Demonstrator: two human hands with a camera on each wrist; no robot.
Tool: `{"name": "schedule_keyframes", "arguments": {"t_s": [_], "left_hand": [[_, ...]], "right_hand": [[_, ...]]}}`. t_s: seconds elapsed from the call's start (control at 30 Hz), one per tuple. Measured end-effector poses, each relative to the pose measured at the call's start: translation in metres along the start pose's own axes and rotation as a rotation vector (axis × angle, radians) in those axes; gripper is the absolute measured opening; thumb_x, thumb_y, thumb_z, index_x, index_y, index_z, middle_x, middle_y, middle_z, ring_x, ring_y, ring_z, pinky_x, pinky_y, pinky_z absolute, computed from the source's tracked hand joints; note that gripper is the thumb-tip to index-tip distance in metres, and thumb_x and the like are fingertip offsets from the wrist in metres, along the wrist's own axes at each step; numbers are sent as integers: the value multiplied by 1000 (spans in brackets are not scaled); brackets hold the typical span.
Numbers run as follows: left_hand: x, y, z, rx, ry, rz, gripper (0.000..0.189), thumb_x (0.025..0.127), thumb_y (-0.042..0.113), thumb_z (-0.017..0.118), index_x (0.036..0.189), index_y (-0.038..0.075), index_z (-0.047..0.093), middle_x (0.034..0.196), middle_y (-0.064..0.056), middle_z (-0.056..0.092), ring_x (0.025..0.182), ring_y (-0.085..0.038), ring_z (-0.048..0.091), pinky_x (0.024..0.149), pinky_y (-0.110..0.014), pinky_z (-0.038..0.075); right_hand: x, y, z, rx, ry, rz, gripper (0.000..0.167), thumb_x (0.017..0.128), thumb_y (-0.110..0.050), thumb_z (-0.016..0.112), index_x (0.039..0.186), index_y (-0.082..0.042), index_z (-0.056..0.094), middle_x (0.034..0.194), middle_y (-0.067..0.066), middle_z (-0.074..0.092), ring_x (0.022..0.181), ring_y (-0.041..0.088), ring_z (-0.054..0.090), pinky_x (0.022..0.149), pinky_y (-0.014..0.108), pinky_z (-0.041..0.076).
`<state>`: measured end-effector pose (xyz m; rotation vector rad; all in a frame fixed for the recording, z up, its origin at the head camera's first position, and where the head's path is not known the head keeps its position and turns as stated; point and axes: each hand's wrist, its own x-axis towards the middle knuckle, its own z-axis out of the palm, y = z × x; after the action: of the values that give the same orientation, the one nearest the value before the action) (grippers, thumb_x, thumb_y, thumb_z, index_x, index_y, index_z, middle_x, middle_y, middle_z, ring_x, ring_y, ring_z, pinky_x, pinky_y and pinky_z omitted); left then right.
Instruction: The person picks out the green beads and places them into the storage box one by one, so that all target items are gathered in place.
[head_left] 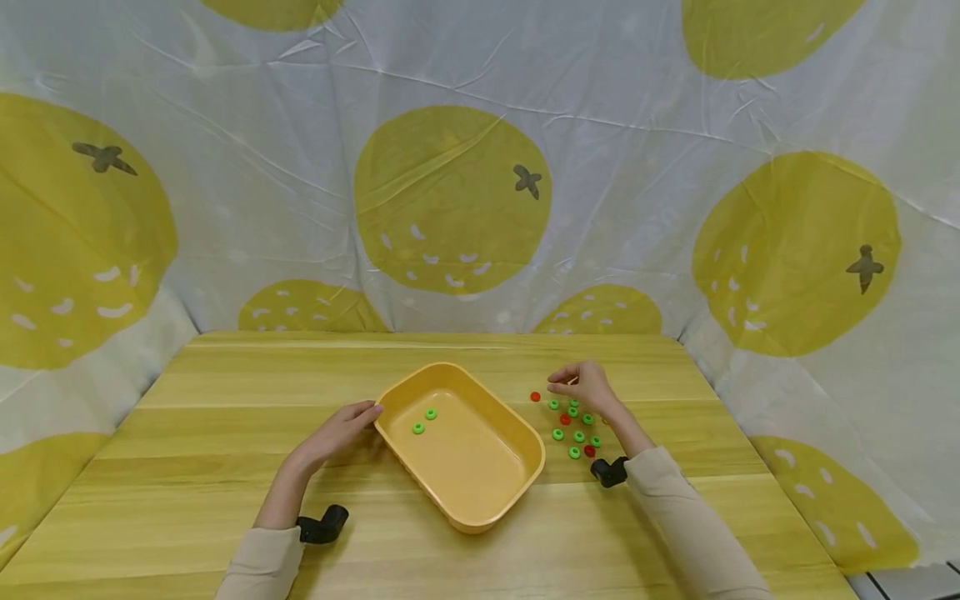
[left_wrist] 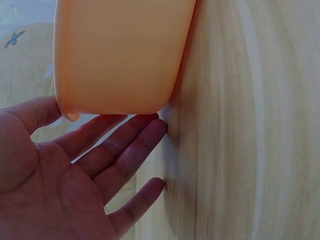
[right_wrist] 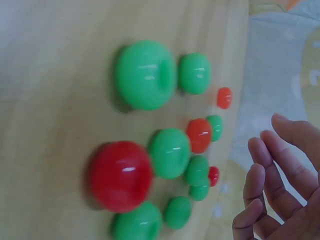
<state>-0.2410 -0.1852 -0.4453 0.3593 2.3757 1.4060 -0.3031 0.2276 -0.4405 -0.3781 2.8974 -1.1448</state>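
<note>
A: Clock centred on the yellow plastic tub, 12 = far side. What's being held?

B: The tub's rim is pinched around 10 by the left-hand grip, thumb at the edge, fingers against the outside wall. At 2 the right-hand grip is held above the counter, fingers loosely bent, only a small gap left to the thumb. Nothing can be seen in it.

A: And the little rings?

B: Mostly scattered between 2 and 3 outside the tub, green rings mixed with red rings. Two loose green rings can be seen inside, toward 10.

A: Tips for a clean pick-up?

B: Imo thumb and index should be brought straight down on opposite edges of one ring, spare fingers tucked away. The orange-red ring at 2 looks easiest, being set slightly apart. The tub's best braced meanwhile.

A: Anything in the way?

B: Crowding, mainly; neighbours could get nudged. A sideways sweep would be blocked by the tub wall. The black wrist camera at 3 is hung near the closest rings, so bumps are possible. At 12, just a fruit-print curtain.
</note>
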Motion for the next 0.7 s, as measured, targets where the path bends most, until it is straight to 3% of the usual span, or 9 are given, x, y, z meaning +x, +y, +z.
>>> {"name": "schedule_keyframes", "arguments": {"t_s": [0.37, 0.7], "left_hand": [[0, 1, 0, 3, -7, 12, 64, 103, 34, 32, 141, -17, 22, 147, -37, 21, 138, -50, 16, 113, -60, 20], [0, 0, -1, -3, -14, 28, 63, 103, 33, 32, 140, -17, 24, 146, -37, 24, 138, -51, 18, 112, -61, 21]], "right_hand": [[-7, 18, 14, -41, 8, 9, 12, 81, -12, 73, 89, -4, 75, 86, 10, 73, 71, 13, 62, 61, 23, 51], [-7, 13, 19, -127, -18, 34, 13, 78, -11, 75, 89, -5, 74, 82, 5, 71, 68, 10, 58, 59, 23, 48]]}}
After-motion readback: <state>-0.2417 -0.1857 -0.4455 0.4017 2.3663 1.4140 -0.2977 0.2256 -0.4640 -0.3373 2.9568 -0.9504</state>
